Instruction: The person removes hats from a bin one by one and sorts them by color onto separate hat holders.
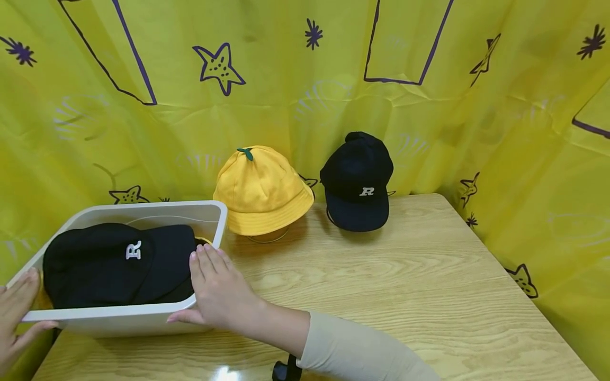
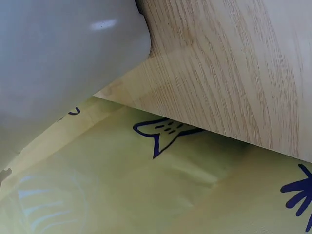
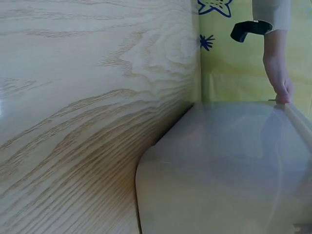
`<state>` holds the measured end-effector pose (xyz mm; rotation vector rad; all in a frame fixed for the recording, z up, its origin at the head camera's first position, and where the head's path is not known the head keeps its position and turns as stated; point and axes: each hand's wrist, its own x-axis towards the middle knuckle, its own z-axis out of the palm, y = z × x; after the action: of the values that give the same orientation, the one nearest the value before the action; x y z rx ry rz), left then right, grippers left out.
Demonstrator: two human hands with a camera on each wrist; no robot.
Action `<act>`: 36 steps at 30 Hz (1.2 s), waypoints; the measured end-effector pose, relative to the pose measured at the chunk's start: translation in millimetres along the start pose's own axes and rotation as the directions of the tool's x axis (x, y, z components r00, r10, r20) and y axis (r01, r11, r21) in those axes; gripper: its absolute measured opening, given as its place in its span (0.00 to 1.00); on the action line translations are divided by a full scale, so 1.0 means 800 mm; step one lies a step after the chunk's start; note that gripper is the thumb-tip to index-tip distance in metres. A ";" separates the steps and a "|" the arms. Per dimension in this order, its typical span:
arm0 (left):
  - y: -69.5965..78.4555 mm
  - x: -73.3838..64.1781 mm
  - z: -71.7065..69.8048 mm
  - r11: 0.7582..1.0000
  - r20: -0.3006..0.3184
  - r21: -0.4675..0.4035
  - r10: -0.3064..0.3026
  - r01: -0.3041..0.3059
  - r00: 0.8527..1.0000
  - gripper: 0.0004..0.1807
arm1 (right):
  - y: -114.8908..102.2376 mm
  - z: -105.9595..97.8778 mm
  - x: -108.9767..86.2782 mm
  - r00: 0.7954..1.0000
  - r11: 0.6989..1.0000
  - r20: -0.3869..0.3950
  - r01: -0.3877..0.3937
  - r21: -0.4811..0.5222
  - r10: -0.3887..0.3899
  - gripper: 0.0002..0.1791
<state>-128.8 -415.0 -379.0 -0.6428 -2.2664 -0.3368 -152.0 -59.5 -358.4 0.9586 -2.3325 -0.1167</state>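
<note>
the work is on a pale bin (image 1: pixel 119 311), which sits toward eight o'clock in the head view, on the wooden table (image 1: pixel 405 270). the left wrist view suggests that one end reaches past the table's edge.

the person's left hand (image 1: pixel 10 311) is at the bin's eight-to-nine o'clock end, fingers laid out over the rim, thumb on the near side. the right hand (image 1: pixel 216 291) lies at the three-to-four o'clock corner, its fingers straight and together across the rim, thumb along the near wall. neither hand shows fingers curled tight; how hard they press cannot be told.

inside lies a dark cap (image 1: pixel 100 264), brim toward three o'clock, with a bit of yellow showing beneath. a yellow hat (image 1: pixel 262 193) stands at two o'clock from the bin, and a black cap (image 1: pixel 357 169) farther out, between two and three.

the bin looks like stiff, smooth plastic, probably light even with caps in it, though its glossy walls may slip under flat palms. the rim at both short ends seems the surest hold. the cap should be soft in the crown, firmer at the brim, and hard to break.
</note>
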 end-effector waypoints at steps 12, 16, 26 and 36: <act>-0.046 -0.024 -0.001 0.999 0.068 -0.030 0.030 -0.028 0.997 0.48 | 0.005 0.004 -0.012 0.994 0.999 -0.108 0.032 0.036 -0.028 0.55; -0.072 -0.034 0.001 0.999 0.064 0.026 0.032 -0.034 0.997 0.48 | 0.006 0.005 -0.013 0.992 0.998 -0.122 0.035 0.049 -0.028 0.54; -0.028 -0.001 0.002 0.989 -0.022 -0.049 0.137 -0.138 0.990 0.42 | 0.014 0.007 -0.019 0.991 0.997 -0.130 0.034 0.068 -0.025 0.51; 0.001 0.001 0.000 0.999 0.046 -0.030 0.040 -0.039 0.998 0.42 | 0.027 0.002 -0.029 0.998 0.997 -0.016 0.062 0.049 -0.061 0.50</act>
<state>-128.8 -414.0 -377.9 -0.7164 -2.2932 -0.3396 -152.9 -28.5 -365.2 1.0528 -2.3027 -0.0770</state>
